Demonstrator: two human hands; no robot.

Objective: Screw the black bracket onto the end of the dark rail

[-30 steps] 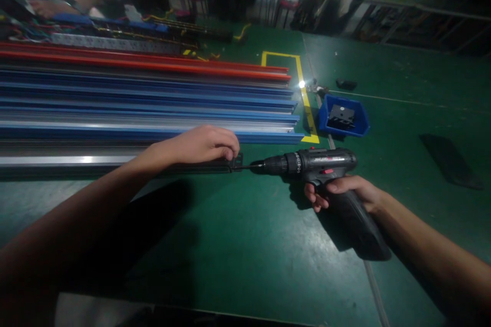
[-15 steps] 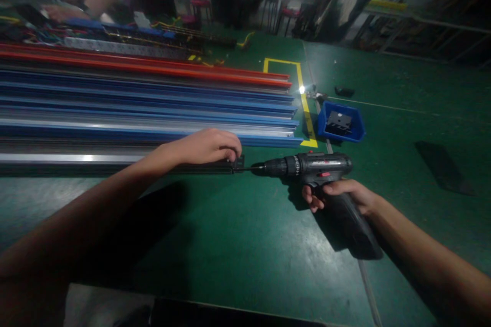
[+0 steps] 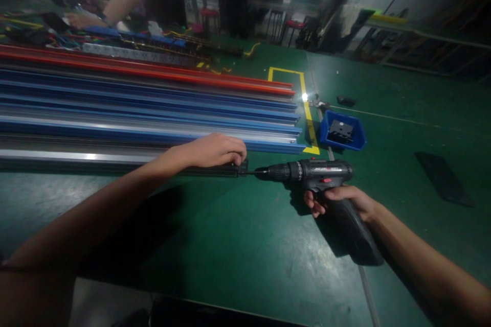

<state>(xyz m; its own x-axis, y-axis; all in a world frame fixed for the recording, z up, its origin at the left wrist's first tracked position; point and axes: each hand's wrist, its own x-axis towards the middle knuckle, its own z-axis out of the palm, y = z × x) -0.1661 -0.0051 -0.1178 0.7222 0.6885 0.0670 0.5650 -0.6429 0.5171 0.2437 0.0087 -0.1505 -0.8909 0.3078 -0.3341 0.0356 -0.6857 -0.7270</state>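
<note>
My right hand (image 3: 341, 200) is wrapped round the handle of a black power drill (image 3: 326, 171), which points left. The drill's thin bit reaches a small black end plate (image 3: 243, 167) at the right end of a dark metal profile (image 3: 207, 170). My left hand (image 3: 220, 150) rests over that end, its fingers curled and pressed against the plate and profile. Beyond it lie several blue profiles (image 3: 153, 115) and a red one (image 3: 192, 75), side by side.
A blue bin (image 3: 361, 138) with dark plates inside stands behind the drill. A dark flat piece (image 3: 443, 178) lies at the right on the green table (image 3: 245, 245). At the back left, a person's hand (image 3: 82, 20) is near wires and strips.
The whole view has shifted slightly, with the scene sitting a little lower. My hands, the drill and the profile keep the same places relative to each other.
</note>
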